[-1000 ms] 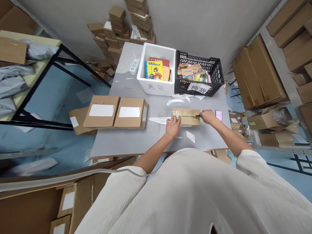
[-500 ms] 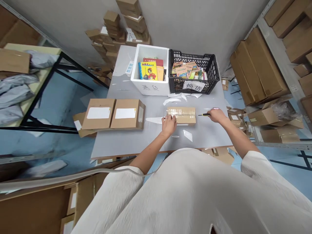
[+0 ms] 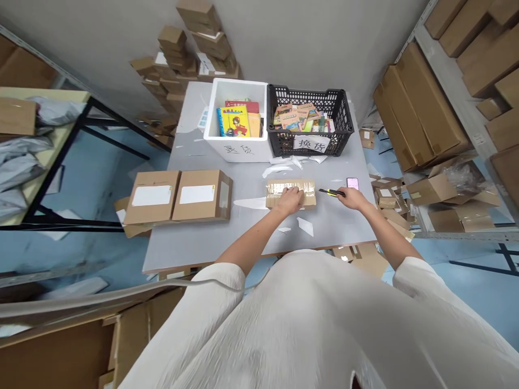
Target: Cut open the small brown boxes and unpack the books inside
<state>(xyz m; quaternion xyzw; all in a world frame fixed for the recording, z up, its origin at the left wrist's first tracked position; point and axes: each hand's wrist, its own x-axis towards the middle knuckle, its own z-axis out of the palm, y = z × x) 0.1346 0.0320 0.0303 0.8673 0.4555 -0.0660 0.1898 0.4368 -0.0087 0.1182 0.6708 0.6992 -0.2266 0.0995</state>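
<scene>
A small cardboard box (image 3: 308, 190) with shiny clear tape over its top lies flat on the grey table (image 3: 194, 243). My left hand (image 3: 291, 201) holds it from above, fingers bent against the taped top. To the right of the box, my right hand (image 3: 352, 199) is closed around a black and yellow utility knife (image 3: 335, 192). The knife points left, its tip a little apart from the box's right end. Just behind my right hand lies a phone with a lit pinkish screen (image 3: 352, 183).
Two labelled cardboard boxes (image 3: 198, 194) stand side by side at the left. Behind are a white foam box (image 3: 239, 148) and a black plastic crate (image 3: 343, 138), both holding books. Paper scraps (image 3: 305, 226) lie around the small box. A shelf with cartons (image 3: 430, 108) rises at the right.
My left hand has shifted from the box's left front edge onto the middle of its top. The knife has come closer to the box, and the phone shows more fully. The whole view has shifted slightly.
</scene>
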